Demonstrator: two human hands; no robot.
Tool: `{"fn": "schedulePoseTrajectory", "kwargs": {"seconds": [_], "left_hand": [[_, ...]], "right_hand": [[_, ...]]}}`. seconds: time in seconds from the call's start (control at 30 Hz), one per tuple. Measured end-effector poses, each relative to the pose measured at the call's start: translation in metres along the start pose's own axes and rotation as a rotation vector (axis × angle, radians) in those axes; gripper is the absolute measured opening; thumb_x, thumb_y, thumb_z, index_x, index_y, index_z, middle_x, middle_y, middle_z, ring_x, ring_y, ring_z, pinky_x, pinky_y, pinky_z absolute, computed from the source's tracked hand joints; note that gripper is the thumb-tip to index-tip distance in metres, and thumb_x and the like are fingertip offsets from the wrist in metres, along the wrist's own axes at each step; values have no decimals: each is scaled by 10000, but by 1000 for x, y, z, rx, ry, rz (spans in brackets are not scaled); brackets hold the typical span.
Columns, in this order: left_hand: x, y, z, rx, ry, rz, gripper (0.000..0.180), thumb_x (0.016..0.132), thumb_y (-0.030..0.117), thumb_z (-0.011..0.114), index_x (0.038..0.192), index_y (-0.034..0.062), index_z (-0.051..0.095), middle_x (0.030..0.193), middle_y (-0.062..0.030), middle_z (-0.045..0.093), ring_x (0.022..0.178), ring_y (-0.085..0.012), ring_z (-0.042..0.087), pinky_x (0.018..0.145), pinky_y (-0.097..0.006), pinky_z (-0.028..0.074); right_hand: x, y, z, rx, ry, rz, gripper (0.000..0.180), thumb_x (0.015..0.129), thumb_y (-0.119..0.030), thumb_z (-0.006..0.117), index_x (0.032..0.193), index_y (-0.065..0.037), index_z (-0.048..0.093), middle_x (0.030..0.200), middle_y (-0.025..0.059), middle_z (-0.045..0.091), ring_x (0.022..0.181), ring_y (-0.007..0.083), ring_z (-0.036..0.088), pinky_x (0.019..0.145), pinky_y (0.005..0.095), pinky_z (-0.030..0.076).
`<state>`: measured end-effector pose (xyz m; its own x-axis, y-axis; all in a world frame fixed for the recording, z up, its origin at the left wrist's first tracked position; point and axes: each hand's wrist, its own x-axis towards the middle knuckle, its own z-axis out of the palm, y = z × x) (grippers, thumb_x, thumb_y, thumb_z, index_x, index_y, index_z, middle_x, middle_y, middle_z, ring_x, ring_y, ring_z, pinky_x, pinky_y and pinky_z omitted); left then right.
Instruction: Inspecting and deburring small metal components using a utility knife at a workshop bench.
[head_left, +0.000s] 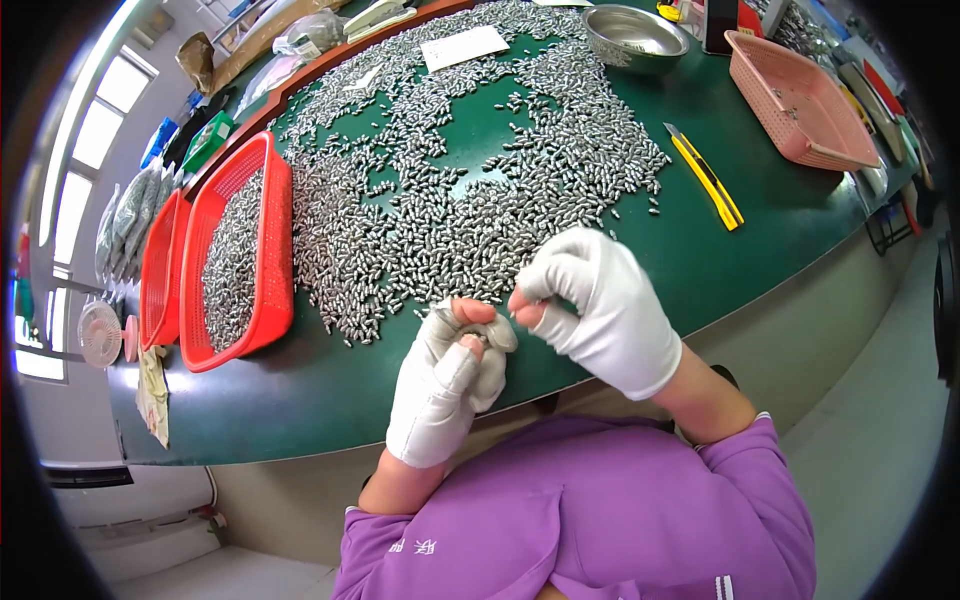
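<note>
My left hand (440,390), in a white fingerless glove, is closed with its fingers curled at the near edge of the table. What it holds, if anything, is hidden by the fingers. Just to its right, my right hand (605,315) wears a matching glove; thumb and fingers are pinched together beside the left hand's fingertips. Anything between them is too small to make out. Directly beyond both hands spreads a thick layer of small silvery metal pieces (450,235), oval in shape, lying loose on the green tabletop (590,405).
At the left stands a red plastic basket (272,280) of similar pieces, beside another red basket (160,275). A yellow utility knife (708,180) lies on the right. Farther back are a steel bowl (640,45), a pink basket (815,115) and a white paper (465,48).
</note>
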<state>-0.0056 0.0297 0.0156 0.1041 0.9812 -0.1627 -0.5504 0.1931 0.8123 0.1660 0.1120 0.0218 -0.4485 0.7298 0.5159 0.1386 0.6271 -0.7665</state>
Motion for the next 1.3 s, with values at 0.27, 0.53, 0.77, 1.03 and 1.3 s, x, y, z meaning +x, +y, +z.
{"fn": "schedulePoseTrajectory", "kwargs": {"seconds": [0.27,0.53,0.77,1.03,1.3], "left_hand": [[-3,2,4,164,46,-45,177,944,196,580,1025,71,485,833,-49,563,517,-33,371,451,-171,272],[-2,4,2,50,-12,-9,176,971,255,546,984,88,492,825,-39,553,528,-34,343,468,-165,262],[-1,4,2,18,10,-30,193,970,282,552,989,100,491,836,-44,554,548,-46,367,484,-172,284],[2,0,-2,-26,-31,3,170,949,222,575,1027,105,480,869,-54,557,538,-52,347,476,-184,276],[0,1,3,42,9,4,255,924,234,616,1068,72,482,888,-60,575,538,-49,367,468,-187,278]], "right_hand": [[-3,-1,11,103,-76,-28,152,723,-79,739,867,-82,692,810,65,615,724,249,600,648,352,500],[-4,11,-2,-524,39,17,94,754,-160,695,817,-105,652,784,57,581,756,258,591,657,380,491],[-5,9,-1,-621,-25,42,104,751,-182,696,823,-125,645,787,58,558,767,259,582,658,383,486],[-3,8,2,-639,-68,42,119,741,-173,719,835,-125,665,801,48,565,778,251,578,681,368,478],[0,-2,-2,-67,-21,-32,135,709,-104,732,823,-99,659,796,73,610,746,269,596,639,379,488]]}}
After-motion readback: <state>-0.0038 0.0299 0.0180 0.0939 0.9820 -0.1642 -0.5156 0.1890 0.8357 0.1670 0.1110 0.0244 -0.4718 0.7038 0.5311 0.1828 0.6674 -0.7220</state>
